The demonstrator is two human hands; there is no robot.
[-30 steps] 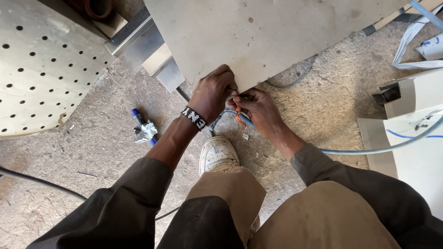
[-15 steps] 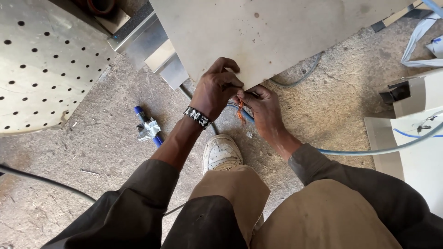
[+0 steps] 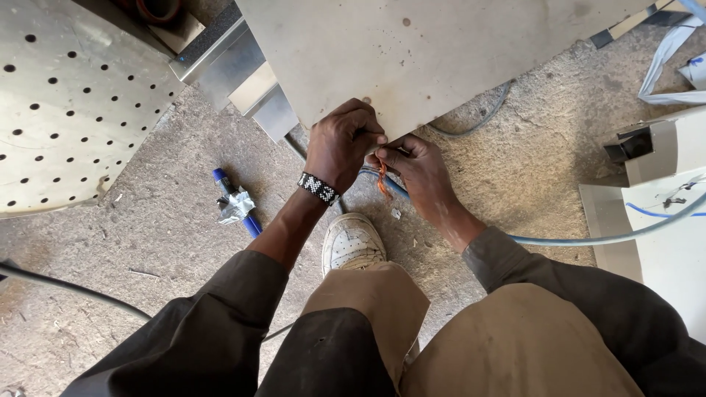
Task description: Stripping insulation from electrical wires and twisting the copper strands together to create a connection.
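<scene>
Below the pale flat metal panel (image 3: 441, 51), left hand (image 3: 340, 143) and right hand (image 3: 419, 170) both pinch closed on thin orange wire strands (image 3: 382, 180), seemingly mid-twist, needing steady grip.

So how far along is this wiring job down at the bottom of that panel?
Midway, it seems. The blue cable already reaches the lower edge of the metal panel. Both hands, left hand and right hand, are pinching the orange wire ends there. The ends hang bare, so joining looks unfinished; the blue-handled tool lies untouched on the floor.
</scene>
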